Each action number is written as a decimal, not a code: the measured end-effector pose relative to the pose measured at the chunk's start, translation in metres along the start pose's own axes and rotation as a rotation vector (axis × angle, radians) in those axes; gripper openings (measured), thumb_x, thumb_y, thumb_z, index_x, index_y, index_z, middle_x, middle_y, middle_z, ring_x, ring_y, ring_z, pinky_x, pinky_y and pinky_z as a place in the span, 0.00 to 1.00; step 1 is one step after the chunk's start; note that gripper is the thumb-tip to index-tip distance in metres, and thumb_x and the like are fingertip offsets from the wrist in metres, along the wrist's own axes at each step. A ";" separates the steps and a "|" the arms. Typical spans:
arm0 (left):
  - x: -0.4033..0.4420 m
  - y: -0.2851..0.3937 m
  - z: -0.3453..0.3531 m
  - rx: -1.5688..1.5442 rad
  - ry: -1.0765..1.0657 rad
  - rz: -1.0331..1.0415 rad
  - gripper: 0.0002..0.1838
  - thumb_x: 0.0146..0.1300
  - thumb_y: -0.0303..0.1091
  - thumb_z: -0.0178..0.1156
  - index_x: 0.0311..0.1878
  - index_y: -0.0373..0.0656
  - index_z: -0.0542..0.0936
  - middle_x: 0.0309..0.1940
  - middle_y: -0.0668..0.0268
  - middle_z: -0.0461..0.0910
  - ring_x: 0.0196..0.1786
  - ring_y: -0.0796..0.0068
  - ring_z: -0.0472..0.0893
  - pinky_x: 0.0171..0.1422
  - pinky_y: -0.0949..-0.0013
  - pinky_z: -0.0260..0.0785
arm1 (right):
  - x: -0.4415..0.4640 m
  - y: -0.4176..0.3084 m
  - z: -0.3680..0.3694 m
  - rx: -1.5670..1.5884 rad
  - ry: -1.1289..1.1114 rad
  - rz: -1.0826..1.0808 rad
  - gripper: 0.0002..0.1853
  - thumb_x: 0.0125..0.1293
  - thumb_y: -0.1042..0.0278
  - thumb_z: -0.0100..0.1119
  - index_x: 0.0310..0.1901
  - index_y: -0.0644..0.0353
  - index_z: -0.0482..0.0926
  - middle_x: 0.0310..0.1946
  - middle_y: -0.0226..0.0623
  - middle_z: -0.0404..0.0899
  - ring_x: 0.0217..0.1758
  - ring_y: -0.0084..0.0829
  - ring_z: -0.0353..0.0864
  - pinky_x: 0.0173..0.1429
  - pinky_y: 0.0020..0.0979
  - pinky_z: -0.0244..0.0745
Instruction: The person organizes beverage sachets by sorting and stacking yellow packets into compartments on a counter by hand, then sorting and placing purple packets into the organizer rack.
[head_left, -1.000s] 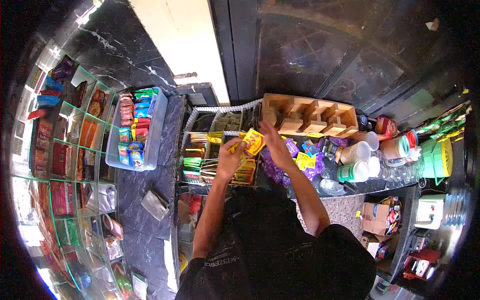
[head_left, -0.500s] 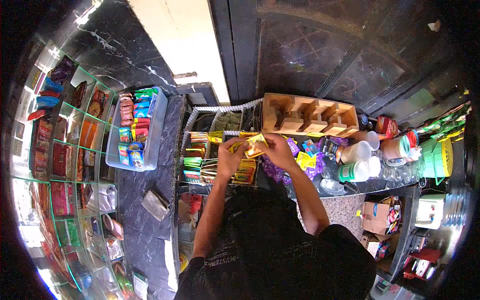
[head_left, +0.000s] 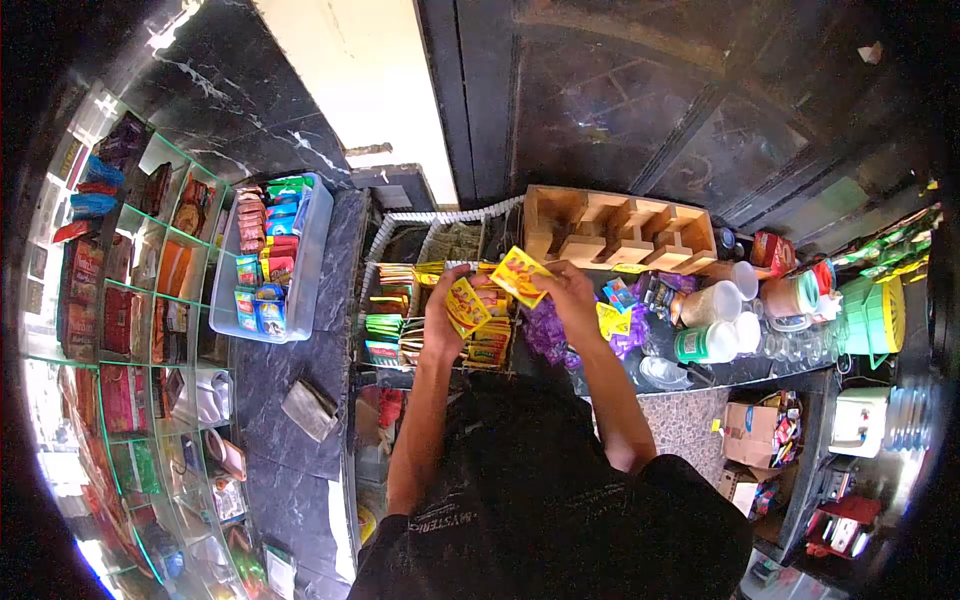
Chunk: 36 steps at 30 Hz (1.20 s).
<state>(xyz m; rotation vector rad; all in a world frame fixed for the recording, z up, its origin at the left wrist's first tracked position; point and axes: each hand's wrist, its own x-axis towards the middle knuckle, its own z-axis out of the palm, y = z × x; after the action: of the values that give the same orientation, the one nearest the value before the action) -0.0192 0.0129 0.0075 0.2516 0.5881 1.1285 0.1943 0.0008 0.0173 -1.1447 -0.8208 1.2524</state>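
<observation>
My left hand [head_left: 445, 318] is closed on a yellow sachet [head_left: 467, 306] with a reddish print. Another yellow sachet [head_left: 520, 277] of the same look is gripped by my right hand [head_left: 568, 302], slightly higher and further right. The two sachets are apart. Both hands hover over a divided rack [head_left: 378, 250] filled with upright rows of sachets, among them green-topped ones [head_left: 384, 326] on the left and yellow ones [head_left: 488, 345] at the near right. To the right of the rack, below my right hand, lies a purple mesh bundle [head_left: 545, 335].
Left on the dark counter [head_left: 285, 500] are a clear plastic bin [head_left: 318, 255] of colourful packets and a grey pouch [head_left: 311, 410]. A wooden compartment box [head_left: 620, 230] stands behind the rack. Lidded jars [head_left: 712, 305] and a green basket [head_left: 873, 318] crowd the right. Glass shelves [head_left: 150, 365] line the far left.
My hands have moved apart. The yellow sachets held together before are now separate, one in each hand, with their printed faces showing.
</observation>
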 end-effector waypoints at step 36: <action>-0.013 -0.007 0.025 0.455 -0.131 0.126 0.28 0.63 0.16 0.59 0.66 0.40 0.67 0.53 0.61 0.77 0.55 0.70 0.81 0.56 0.67 0.78 | -0.013 -0.056 0.045 -1.131 -0.669 -0.689 0.47 0.41 0.59 0.80 0.68 0.52 0.71 0.70 0.33 0.68 0.75 0.42 0.63 0.72 0.50 0.58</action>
<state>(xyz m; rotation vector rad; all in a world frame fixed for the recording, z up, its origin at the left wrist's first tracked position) -0.0038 0.0006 0.0288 0.7575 0.7151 1.0794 0.1655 0.0007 0.0843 -1.0684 -2.3784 0.4924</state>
